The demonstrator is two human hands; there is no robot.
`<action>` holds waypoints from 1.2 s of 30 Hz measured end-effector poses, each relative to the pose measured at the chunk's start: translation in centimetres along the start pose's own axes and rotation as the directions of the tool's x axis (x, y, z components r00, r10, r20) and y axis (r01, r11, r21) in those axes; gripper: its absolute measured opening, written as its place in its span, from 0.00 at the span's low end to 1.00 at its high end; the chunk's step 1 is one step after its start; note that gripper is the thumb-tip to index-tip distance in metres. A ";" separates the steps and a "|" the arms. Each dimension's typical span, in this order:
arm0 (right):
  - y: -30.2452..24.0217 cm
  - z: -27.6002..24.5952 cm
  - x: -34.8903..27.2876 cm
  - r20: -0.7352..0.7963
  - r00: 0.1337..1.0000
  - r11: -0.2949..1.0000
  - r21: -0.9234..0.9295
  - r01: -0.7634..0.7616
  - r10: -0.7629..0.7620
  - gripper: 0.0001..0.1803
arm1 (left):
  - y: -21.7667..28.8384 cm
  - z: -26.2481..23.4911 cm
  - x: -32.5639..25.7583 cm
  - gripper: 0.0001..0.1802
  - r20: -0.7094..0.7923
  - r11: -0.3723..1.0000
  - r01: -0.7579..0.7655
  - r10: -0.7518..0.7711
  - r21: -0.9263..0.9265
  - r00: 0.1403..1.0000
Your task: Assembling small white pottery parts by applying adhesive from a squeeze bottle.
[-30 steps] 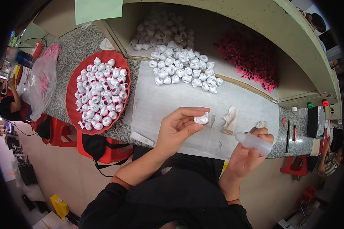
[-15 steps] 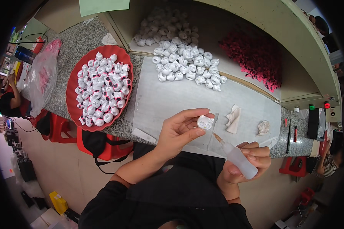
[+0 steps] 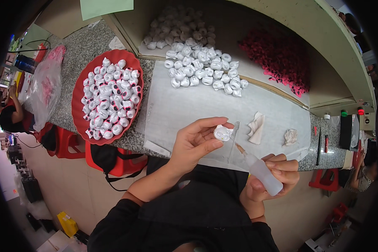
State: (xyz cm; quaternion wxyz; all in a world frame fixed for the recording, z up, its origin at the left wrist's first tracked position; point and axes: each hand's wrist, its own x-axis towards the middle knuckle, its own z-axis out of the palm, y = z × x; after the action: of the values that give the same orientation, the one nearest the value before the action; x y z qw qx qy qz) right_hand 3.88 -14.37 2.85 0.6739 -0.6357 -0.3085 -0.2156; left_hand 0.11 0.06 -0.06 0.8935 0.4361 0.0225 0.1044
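Observation:
Between thumb and fingers, my left hand [image 3: 197, 140] holds a small white cat-head-shaped piece [image 3: 223, 133] above the paper-covered bench. My right hand [image 3: 277, 176] grips a translucent squeeze bottle [image 3: 262, 175], its thin needle tip [image 3: 239, 147] angled up toward the piece, a short gap apart. Just behind the needle lies a narrow strip of clear film [image 3: 234, 140]. To the left, a red scalloped bowl [image 3: 77, 107] is heaped with similar white pieces, many bearing pink and black parts. More plain white pieces [image 3: 208, 69] lie in a pile at the back of the paper.
Under an overhanging shelf [image 3: 336, 63] sits a heap of pink and black parts [image 3: 277, 63]. Crumpled tissues [image 3: 256, 127] rest on the white paper [image 3: 176, 113]. A black pen-like stick [image 3: 318, 147] lies at right. Red stools [image 3: 107, 161] stand below; other people sit at both sides.
The needle tip has drawn slightly away from the white piece. My left hand has tilted the piece a little and shifted left. The whole view has turned slightly.

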 end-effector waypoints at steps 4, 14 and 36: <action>-0.1 0.0 -0.1 0.013 1.000 1.000 -0.024 0.018 -0.018 0.24 | -0.1 0.1 0.0 0.21 -0.002 0.999 0.021 -0.021 -0.026 1.000; -0.2 0.0 -0.2 0.030 1.000 1.000 -0.001 0.000 0.000 0.23 | -0.2 0.2 0.0 0.21 0.005 1.000 0.002 -0.002 -0.013 1.000; 0.1 0.1 -0.3 0.021 1.000 0.999 0.030 0.011 -0.012 0.23 | -0.3 -0.1 0.0 0.18 0.108 0.921 -0.192 0.164 0.340 0.980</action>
State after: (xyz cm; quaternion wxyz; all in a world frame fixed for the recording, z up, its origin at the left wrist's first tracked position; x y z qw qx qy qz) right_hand 3.69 -14.25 2.58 0.6790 -0.6259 -0.3224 -0.2081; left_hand 0.16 -0.10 -0.38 0.7889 0.5917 -0.0337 0.1626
